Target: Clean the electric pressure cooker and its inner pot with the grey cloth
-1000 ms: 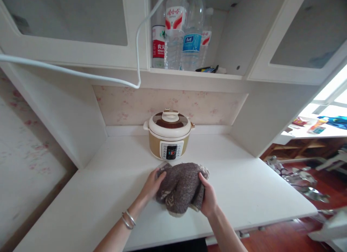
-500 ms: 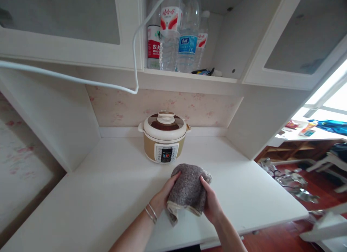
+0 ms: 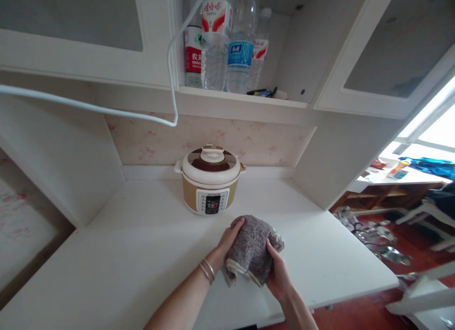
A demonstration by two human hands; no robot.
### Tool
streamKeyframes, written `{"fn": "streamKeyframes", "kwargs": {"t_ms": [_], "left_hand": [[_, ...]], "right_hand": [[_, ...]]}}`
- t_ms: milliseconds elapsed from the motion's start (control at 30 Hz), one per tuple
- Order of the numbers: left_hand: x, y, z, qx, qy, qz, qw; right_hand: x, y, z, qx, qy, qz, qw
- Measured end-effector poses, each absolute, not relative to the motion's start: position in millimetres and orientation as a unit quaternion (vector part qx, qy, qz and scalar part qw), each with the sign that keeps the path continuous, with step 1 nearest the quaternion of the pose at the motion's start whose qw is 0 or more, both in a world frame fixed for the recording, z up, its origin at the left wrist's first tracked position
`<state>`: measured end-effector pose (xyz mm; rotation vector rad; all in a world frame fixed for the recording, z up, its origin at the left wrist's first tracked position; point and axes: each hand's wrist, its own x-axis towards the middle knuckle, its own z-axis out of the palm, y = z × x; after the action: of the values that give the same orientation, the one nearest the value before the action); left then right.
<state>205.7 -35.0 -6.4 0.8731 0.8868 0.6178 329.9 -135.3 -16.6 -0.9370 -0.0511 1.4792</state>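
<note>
Grey-brown cloth, bunched into a thick folded wad, is resting on the white bench directly in front of the cooker and slightly to that cooker's right, near it but not touching it. A pale hem is showing along the cloth edge farthest from the cooker.

The left hand is pressing against the side of the cloth nearer the cooker's left, its fingers curling over the top edge and gripping the fabric. Two thin metal bangles are sitting on that wrist. The right hand is clasping the opposite side of the cloth, its thumb lying on top and the remaining fingers closing around the fabric underneath, where they are hidden from view.

The cooker, beige with a white lid and a front control panel, is standing upright at the back of the bench. Above the cooker, an open shelf is carrying several upright plastic water bottles. A white cable is hanging in a loop above and to the left of the cooker.
</note>
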Motion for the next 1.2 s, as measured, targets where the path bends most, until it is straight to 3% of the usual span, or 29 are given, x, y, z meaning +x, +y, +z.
{"fn": "streamKeyframes", "kwargs": {"t_ms": [233, 333, 467, 633, 800, 1033, 1100, 1200], "left_hand": [[185.3, -41.0, -10.9, 0.542, 0.501, 0.296, 0.606], [184.2, -49.8, -11.6, 0.478, 0.449, 0.269, 0.706], [197.4, -57.0, -9.6, 0.313, 0.244, 0.246, 0.884], [214.1, -50.4, -18.2, 0.214, 0.189, 0.291, 0.913], [231.8, -37.9, -33.5, 0.337, 0.275, 0.304, 0.848], [229.2, -28.6, -44.2, 0.53, 0.404, 0.45, 0.594], [210.1, -27.5, -48.3, 0.547, 0.415, 0.443, 0.576], [171.9, -28.7, -55.8, 0.571, 0.439, 0.406, 0.563]], "right_hand": [[366.4, -132.8, -5.4, -0.444, -0.008, 0.578, 0.684], [371.6, -131.3, -3.2, -0.451, -0.014, 0.563, 0.693], [355.2, -127.9, -9.3, -0.45, -0.031, 0.601, 0.66], [343.7, -129.6, -17.1, -0.454, -0.081, 0.584, 0.668], [364.0, -132.8, -18.1, -0.486, -0.096, 0.52, 0.696], [384.3, -147.7, -30.0, -0.589, -0.085, 0.479, 0.645], [393.3, -159.2, -27.0, -0.665, -0.119, 0.395, 0.622], [400.2, -171.6, -10.3, -0.804, -0.203, 0.152, 0.538]]}}
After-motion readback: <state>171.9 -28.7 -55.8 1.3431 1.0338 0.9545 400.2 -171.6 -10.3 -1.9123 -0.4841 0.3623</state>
